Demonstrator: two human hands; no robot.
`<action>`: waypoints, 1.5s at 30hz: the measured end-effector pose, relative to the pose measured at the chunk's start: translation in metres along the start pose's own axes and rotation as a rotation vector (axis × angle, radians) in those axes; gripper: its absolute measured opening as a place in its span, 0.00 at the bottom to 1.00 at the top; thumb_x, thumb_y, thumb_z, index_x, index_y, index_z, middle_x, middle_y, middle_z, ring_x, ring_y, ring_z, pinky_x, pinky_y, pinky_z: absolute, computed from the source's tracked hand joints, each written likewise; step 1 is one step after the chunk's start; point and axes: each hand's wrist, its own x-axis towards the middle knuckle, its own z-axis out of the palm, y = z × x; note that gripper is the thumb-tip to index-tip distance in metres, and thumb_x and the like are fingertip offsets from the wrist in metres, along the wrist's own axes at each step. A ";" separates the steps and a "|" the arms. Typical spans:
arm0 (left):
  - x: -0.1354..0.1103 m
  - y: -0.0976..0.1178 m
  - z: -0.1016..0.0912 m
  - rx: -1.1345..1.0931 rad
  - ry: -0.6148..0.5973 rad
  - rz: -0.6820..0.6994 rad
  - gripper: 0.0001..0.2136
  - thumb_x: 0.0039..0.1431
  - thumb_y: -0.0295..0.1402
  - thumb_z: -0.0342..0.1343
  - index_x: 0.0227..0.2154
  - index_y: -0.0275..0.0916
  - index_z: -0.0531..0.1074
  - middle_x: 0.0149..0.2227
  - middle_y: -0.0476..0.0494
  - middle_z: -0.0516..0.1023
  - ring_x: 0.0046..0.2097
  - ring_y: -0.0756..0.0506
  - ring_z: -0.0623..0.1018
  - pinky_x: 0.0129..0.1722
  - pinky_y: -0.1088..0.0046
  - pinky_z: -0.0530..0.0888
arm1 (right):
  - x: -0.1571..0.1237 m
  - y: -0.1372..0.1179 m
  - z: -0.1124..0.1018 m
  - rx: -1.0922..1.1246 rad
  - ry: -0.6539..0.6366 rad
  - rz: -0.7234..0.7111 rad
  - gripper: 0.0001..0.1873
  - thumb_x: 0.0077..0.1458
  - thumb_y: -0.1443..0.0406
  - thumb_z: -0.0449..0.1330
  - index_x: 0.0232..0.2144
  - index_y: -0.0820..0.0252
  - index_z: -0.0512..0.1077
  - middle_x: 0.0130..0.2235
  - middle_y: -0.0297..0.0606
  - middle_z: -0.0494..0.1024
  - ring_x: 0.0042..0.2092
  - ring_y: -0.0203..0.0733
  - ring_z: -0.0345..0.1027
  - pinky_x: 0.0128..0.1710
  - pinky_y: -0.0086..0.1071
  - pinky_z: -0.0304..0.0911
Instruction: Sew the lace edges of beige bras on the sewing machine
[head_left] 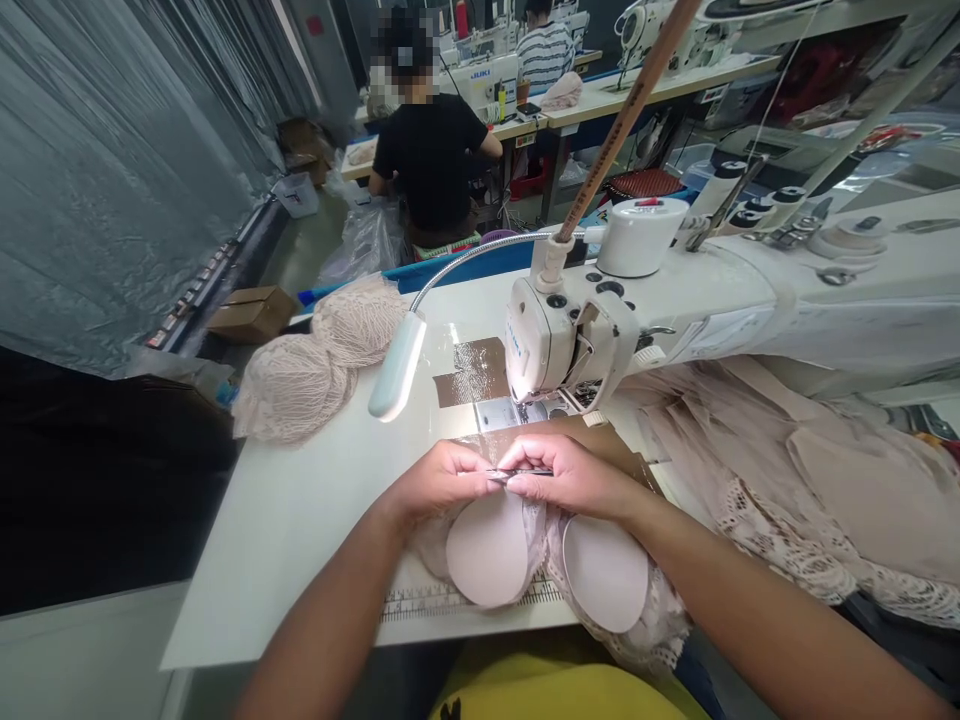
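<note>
A pale pink lace bra (487, 550) lies at the table's front edge, its two smooth cups facing up and the right one hanging partly over. My left hand (446, 478) is closed in a pinch at the bra's upper edge. Close against it, my right hand (562, 475) pinches a thin dark metal tool (534, 471), whose exact kind I cannot make out. The fingertips of both hands meet above the left cup, and they hide the fabric between them. Just beyond is the sewing machine (536, 345), its needle area lit.
A bent-neck lamp (399, 368) stands left of the machine head. Lace cups (300, 385) lie at the table's left. More lace garments (817, 490) are heaped at right. A ruler strip (409, 603) runs along the front edge. A person in black (427, 160) sits ahead.
</note>
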 end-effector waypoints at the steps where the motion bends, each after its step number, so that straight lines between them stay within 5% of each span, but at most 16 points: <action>1: 0.000 0.000 0.000 -0.001 0.004 -0.007 0.17 0.48 0.41 0.64 0.20 0.31 0.70 0.20 0.53 0.57 0.25 0.54 0.55 0.24 0.76 0.52 | 0.000 0.000 0.000 0.001 0.011 -0.008 0.10 0.53 0.61 0.60 0.35 0.62 0.73 0.33 0.36 0.74 0.33 0.37 0.65 0.32 0.30 0.60; 17: 0.000 0.004 0.006 0.010 -0.020 -0.033 0.19 0.49 0.42 0.63 0.17 0.33 0.64 0.19 0.56 0.51 0.23 0.56 0.51 0.23 0.76 0.50 | 0.005 0.001 0.007 -0.048 0.143 -0.033 0.09 0.54 0.61 0.58 0.31 0.62 0.72 0.31 0.36 0.73 0.33 0.38 0.65 0.33 0.31 0.60; 23: 0.000 0.003 0.004 -0.007 -0.013 -0.009 0.16 0.52 0.43 0.61 0.26 0.31 0.73 0.24 0.48 0.67 0.28 0.52 0.64 0.29 0.76 0.61 | 0.006 0.004 0.011 0.160 0.081 0.102 0.15 0.45 0.62 0.65 0.34 0.61 0.68 0.29 0.31 0.68 0.30 0.35 0.62 0.29 0.29 0.59; 29: -0.009 0.005 -0.019 0.272 0.168 -0.038 0.13 0.53 0.41 0.58 0.24 0.34 0.70 0.22 0.52 0.64 0.25 0.54 0.61 0.25 0.78 0.57 | 0.004 0.010 0.009 0.017 0.084 0.196 0.09 0.50 0.62 0.60 0.24 0.62 0.69 0.23 0.31 0.66 0.27 0.35 0.59 0.24 0.28 0.52; 34: -0.021 0.016 -0.016 0.500 0.431 0.154 0.09 0.55 0.37 0.56 0.27 0.36 0.71 0.25 0.51 0.67 0.26 0.53 0.64 0.26 0.78 0.61 | 0.002 0.008 0.007 0.045 0.131 0.165 0.09 0.51 0.62 0.59 0.24 0.63 0.68 0.23 0.30 0.64 0.27 0.34 0.58 0.25 0.28 0.52; 41: -0.013 0.010 0.019 0.752 0.356 0.359 0.05 0.56 0.31 0.55 0.31 0.37 0.74 0.28 0.48 0.74 0.31 0.50 0.71 0.32 0.75 0.67 | 0.003 0.003 0.008 0.036 0.147 0.106 0.11 0.51 0.60 0.58 0.24 0.63 0.68 0.24 0.30 0.64 0.27 0.34 0.56 0.25 0.28 0.51; 45: -0.009 0.005 0.024 0.828 0.353 0.396 0.08 0.59 0.30 0.51 0.27 0.37 0.73 0.26 0.48 0.73 0.29 0.50 0.70 0.30 0.75 0.67 | 0.004 0.003 0.008 0.079 0.147 0.064 0.14 0.50 0.57 0.59 0.22 0.62 0.66 0.23 0.31 0.64 0.27 0.34 0.57 0.25 0.28 0.52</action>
